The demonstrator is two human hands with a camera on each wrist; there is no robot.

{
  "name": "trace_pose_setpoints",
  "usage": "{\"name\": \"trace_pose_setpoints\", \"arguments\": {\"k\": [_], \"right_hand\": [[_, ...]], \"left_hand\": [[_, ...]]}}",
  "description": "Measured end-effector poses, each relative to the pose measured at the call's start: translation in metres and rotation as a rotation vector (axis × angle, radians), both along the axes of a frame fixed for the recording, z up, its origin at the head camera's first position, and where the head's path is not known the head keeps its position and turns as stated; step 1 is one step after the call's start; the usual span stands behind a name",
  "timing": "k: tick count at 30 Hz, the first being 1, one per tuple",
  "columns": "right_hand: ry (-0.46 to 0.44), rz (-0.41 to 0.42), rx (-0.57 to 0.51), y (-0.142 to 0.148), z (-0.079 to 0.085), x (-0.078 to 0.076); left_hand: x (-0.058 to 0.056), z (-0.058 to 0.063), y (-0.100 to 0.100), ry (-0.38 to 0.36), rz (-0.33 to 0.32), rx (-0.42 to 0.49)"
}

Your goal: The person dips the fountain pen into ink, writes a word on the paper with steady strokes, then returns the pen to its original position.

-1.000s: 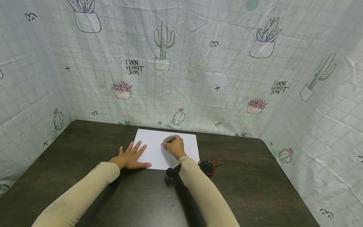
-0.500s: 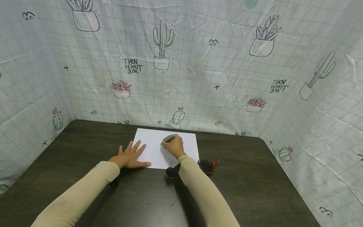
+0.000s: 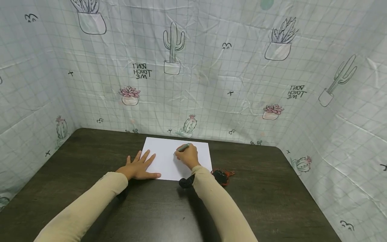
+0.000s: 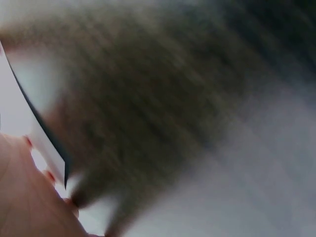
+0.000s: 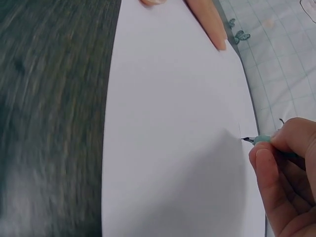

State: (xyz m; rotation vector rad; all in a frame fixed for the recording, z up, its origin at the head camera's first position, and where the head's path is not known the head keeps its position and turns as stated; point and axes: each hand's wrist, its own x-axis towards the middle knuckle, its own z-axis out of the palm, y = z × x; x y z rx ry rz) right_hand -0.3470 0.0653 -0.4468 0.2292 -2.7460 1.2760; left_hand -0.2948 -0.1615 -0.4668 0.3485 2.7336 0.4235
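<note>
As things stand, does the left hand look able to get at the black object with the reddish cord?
Probably not directly: the right sleeve lies between the left hand and the black object, partly hiding it, and the left hand rests on the paper.

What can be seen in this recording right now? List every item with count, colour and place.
Paper: one, white, on the table under both hands
Drawn line: one, dark and thin, on the paper by the pen tip
Pen: one, grey-green, in the right hand
Corded object: one, black with orange-red cord, right of the paper, partly hidden
Table: one, dark brown, beneath everything
Printed cloth: white with plant drawings, around the table; count unclear
Wrist device: one visible, black, at the right wrist
Sleeves: two, beige, both arms
Hands: two, left and right, on the paper
</note>
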Motion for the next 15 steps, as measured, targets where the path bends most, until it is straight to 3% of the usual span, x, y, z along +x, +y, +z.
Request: {"name": "trace_pose_setpoints", "arguments": {"k": [15], "right_hand": [[-0.017,-0.051,0.006,0.026,0.001,0.0]], "left_hand": [[-0.003,-0.007,0.0,0.012,-0.005,0.009]]}}
